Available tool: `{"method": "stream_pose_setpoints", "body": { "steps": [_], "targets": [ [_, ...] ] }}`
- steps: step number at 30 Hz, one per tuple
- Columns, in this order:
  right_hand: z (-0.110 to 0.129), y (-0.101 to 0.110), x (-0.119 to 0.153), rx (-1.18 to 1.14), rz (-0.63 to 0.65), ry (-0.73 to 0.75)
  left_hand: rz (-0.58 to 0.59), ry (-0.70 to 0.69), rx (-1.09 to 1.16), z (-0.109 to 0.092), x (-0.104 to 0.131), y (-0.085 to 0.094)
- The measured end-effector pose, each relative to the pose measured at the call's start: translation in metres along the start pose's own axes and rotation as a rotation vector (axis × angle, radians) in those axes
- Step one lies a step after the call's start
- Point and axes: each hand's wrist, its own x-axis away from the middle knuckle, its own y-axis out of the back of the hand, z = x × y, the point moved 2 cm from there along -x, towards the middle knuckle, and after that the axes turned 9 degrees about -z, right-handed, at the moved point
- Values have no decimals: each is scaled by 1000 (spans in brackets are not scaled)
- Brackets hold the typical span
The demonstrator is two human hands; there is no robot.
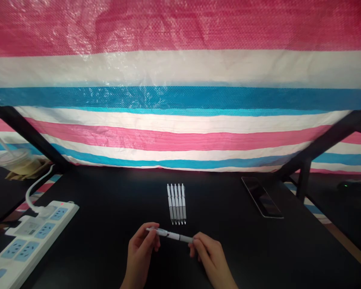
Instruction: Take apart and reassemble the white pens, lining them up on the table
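Note:
Between my two hands a white and grey pen is held roughly level above the black table. My left hand pinches its clip end with thumb and fingers. The fingers of my right hand close on the grey grip end, hiding the tip. Just beyond my hands, several matching white pens lie side by side in a neat row, with their grey grips and tips toward me.
A white power strip with a plugged-in cable lies at the left. A dark phone rests at the right. Striped sheeting hangs behind the black table, between dark frame bars. A lidded cup stands far left.

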Motion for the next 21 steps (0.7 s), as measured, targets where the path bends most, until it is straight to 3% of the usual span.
{"method": "stream_pose_setpoints", "body": {
  "steps": [5,13,21],
  "targets": [
    [2,1,1,-79,8,-40,6,-5,-3,1,0,1],
    [6,1,1,31,67,22,4,1,-10,1,-1,0],
    [5,-1,1,155,37,38,53,-52,-116,0,2,0]
  ]
}}
